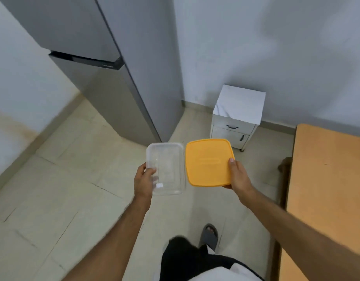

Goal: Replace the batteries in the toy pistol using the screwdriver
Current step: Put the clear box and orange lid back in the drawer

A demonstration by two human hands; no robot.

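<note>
Head view. The person stood on a pale tiled floor (59,179) with both bare arms stretched forward. The left hand (143,180) held a clear plastic container (167,169) by its near left edge, the grip clamped on it with the thumb over the rim and the fingers beneath. The container was rectangular and transparent, with a small white patch at its near corner; whether anything lay inside could not be told. The right hand (239,175) held a yellow-orange lid (208,162) by its near right corner, the grip clamped on it with the thumb pressed flat on top and the fingers underneath. The lid was a rounded square with a faint raised oblong at its centre, and its left edge lay just beside the container's right edge. Neither the toy pistol, the batteries nor the screwdriver could be made out.

A tall grey refrigerator (106,63) stood against the white wall (276,47) at upper left. A small white cabinet (237,116) with dark handles stood near the wall, to the right of the refrigerator. An orange-brown tabletop (327,179) ran along the right edge of the view. Below the hands, a foot in a grey slipper (209,234) rested on the floor, with dark clothing nearer the camera.
</note>
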